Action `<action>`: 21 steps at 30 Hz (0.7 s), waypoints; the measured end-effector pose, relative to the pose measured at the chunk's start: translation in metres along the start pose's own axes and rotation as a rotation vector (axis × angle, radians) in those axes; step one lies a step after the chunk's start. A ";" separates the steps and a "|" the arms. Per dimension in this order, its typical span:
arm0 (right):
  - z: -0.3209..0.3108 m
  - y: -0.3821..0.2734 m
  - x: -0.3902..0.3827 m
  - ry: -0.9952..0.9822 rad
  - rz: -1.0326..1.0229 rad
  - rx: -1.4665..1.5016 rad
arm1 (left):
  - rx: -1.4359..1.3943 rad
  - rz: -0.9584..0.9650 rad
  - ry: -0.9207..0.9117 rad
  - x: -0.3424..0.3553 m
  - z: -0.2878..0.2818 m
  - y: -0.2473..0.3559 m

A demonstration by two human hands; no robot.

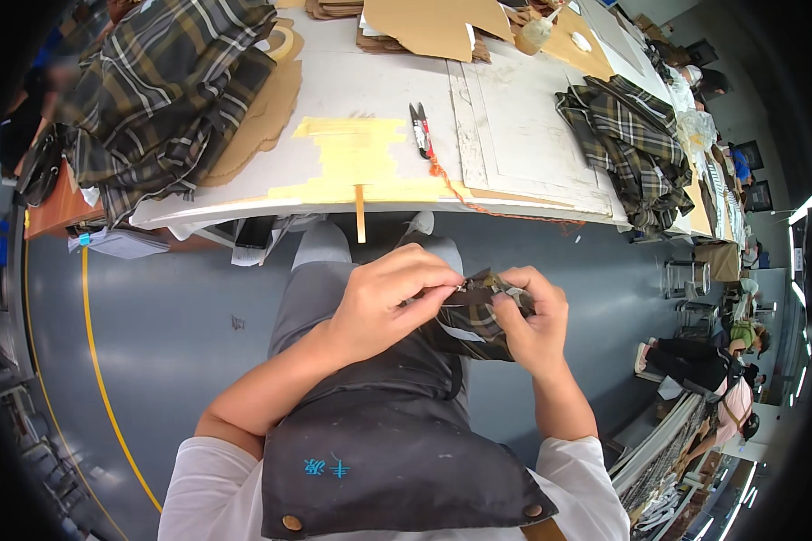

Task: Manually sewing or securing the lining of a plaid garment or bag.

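Note:
A dark plaid cloth piece [472, 323], folded and showing a pale patch along its lower side, is held above my lap. My right hand [534, 317] grips it from the right, thumb on top and fingers curled round the edge. At the cloth's upper left edge, my left hand [390, 293] pinches thumb and forefinger together. A tiny bit shows at those fingertips, too small to name. Thread snips [420, 132] with dark blades and red on the handle lie on the white table [325, 95], tied to an orange cord [483, 209].
Plaid garments are heaped on the table's left [167, 99] and right [627, 135]. Yellow tape [356, 153] covers part of the near edge, where a narrow strip [361, 216] hangs down. Brown card pieces [438, 25] lie at the back. Another person [729, 401] stands far right.

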State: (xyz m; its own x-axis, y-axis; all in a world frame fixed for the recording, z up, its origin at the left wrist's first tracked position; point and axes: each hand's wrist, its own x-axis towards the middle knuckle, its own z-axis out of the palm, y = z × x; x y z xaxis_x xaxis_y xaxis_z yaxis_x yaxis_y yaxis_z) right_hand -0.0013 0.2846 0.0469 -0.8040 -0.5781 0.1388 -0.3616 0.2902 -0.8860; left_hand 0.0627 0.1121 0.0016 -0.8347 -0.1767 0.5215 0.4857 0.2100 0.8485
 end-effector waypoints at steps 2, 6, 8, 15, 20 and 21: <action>0.001 -0.004 0.001 -0.027 -0.025 -0.040 | 0.066 0.042 0.028 0.000 -0.001 -0.004; -0.002 -0.010 -0.007 0.288 -0.086 0.123 | 0.282 -0.021 0.118 -0.022 -0.010 -0.046; -0.004 -0.013 -0.003 0.292 -0.036 0.216 | 0.364 -0.121 0.118 -0.040 -0.018 -0.070; 0.016 0.000 -0.002 0.014 -0.136 0.035 | 0.082 -0.177 -0.004 -0.022 -0.010 -0.020; 0.014 -0.002 0.011 -0.080 -0.284 -0.004 | -0.031 -0.263 0.069 -0.011 -0.012 -0.005; 0.014 -0.004 0.013 -0.110 -0.304 -0.004 | 0.030 -0.236 0.058 -0.008 -0.014 -0.002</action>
State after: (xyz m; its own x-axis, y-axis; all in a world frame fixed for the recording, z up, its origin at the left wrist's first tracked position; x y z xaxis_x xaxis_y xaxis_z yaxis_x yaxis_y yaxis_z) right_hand -0.0032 0.2651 0.0460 -0.6034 -0.7176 0.3478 -0.5792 0.0946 -0.8097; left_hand 0.0721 0.0997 -0.0034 -0.9073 -0.2791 0.3146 0.2706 0.1851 0.9447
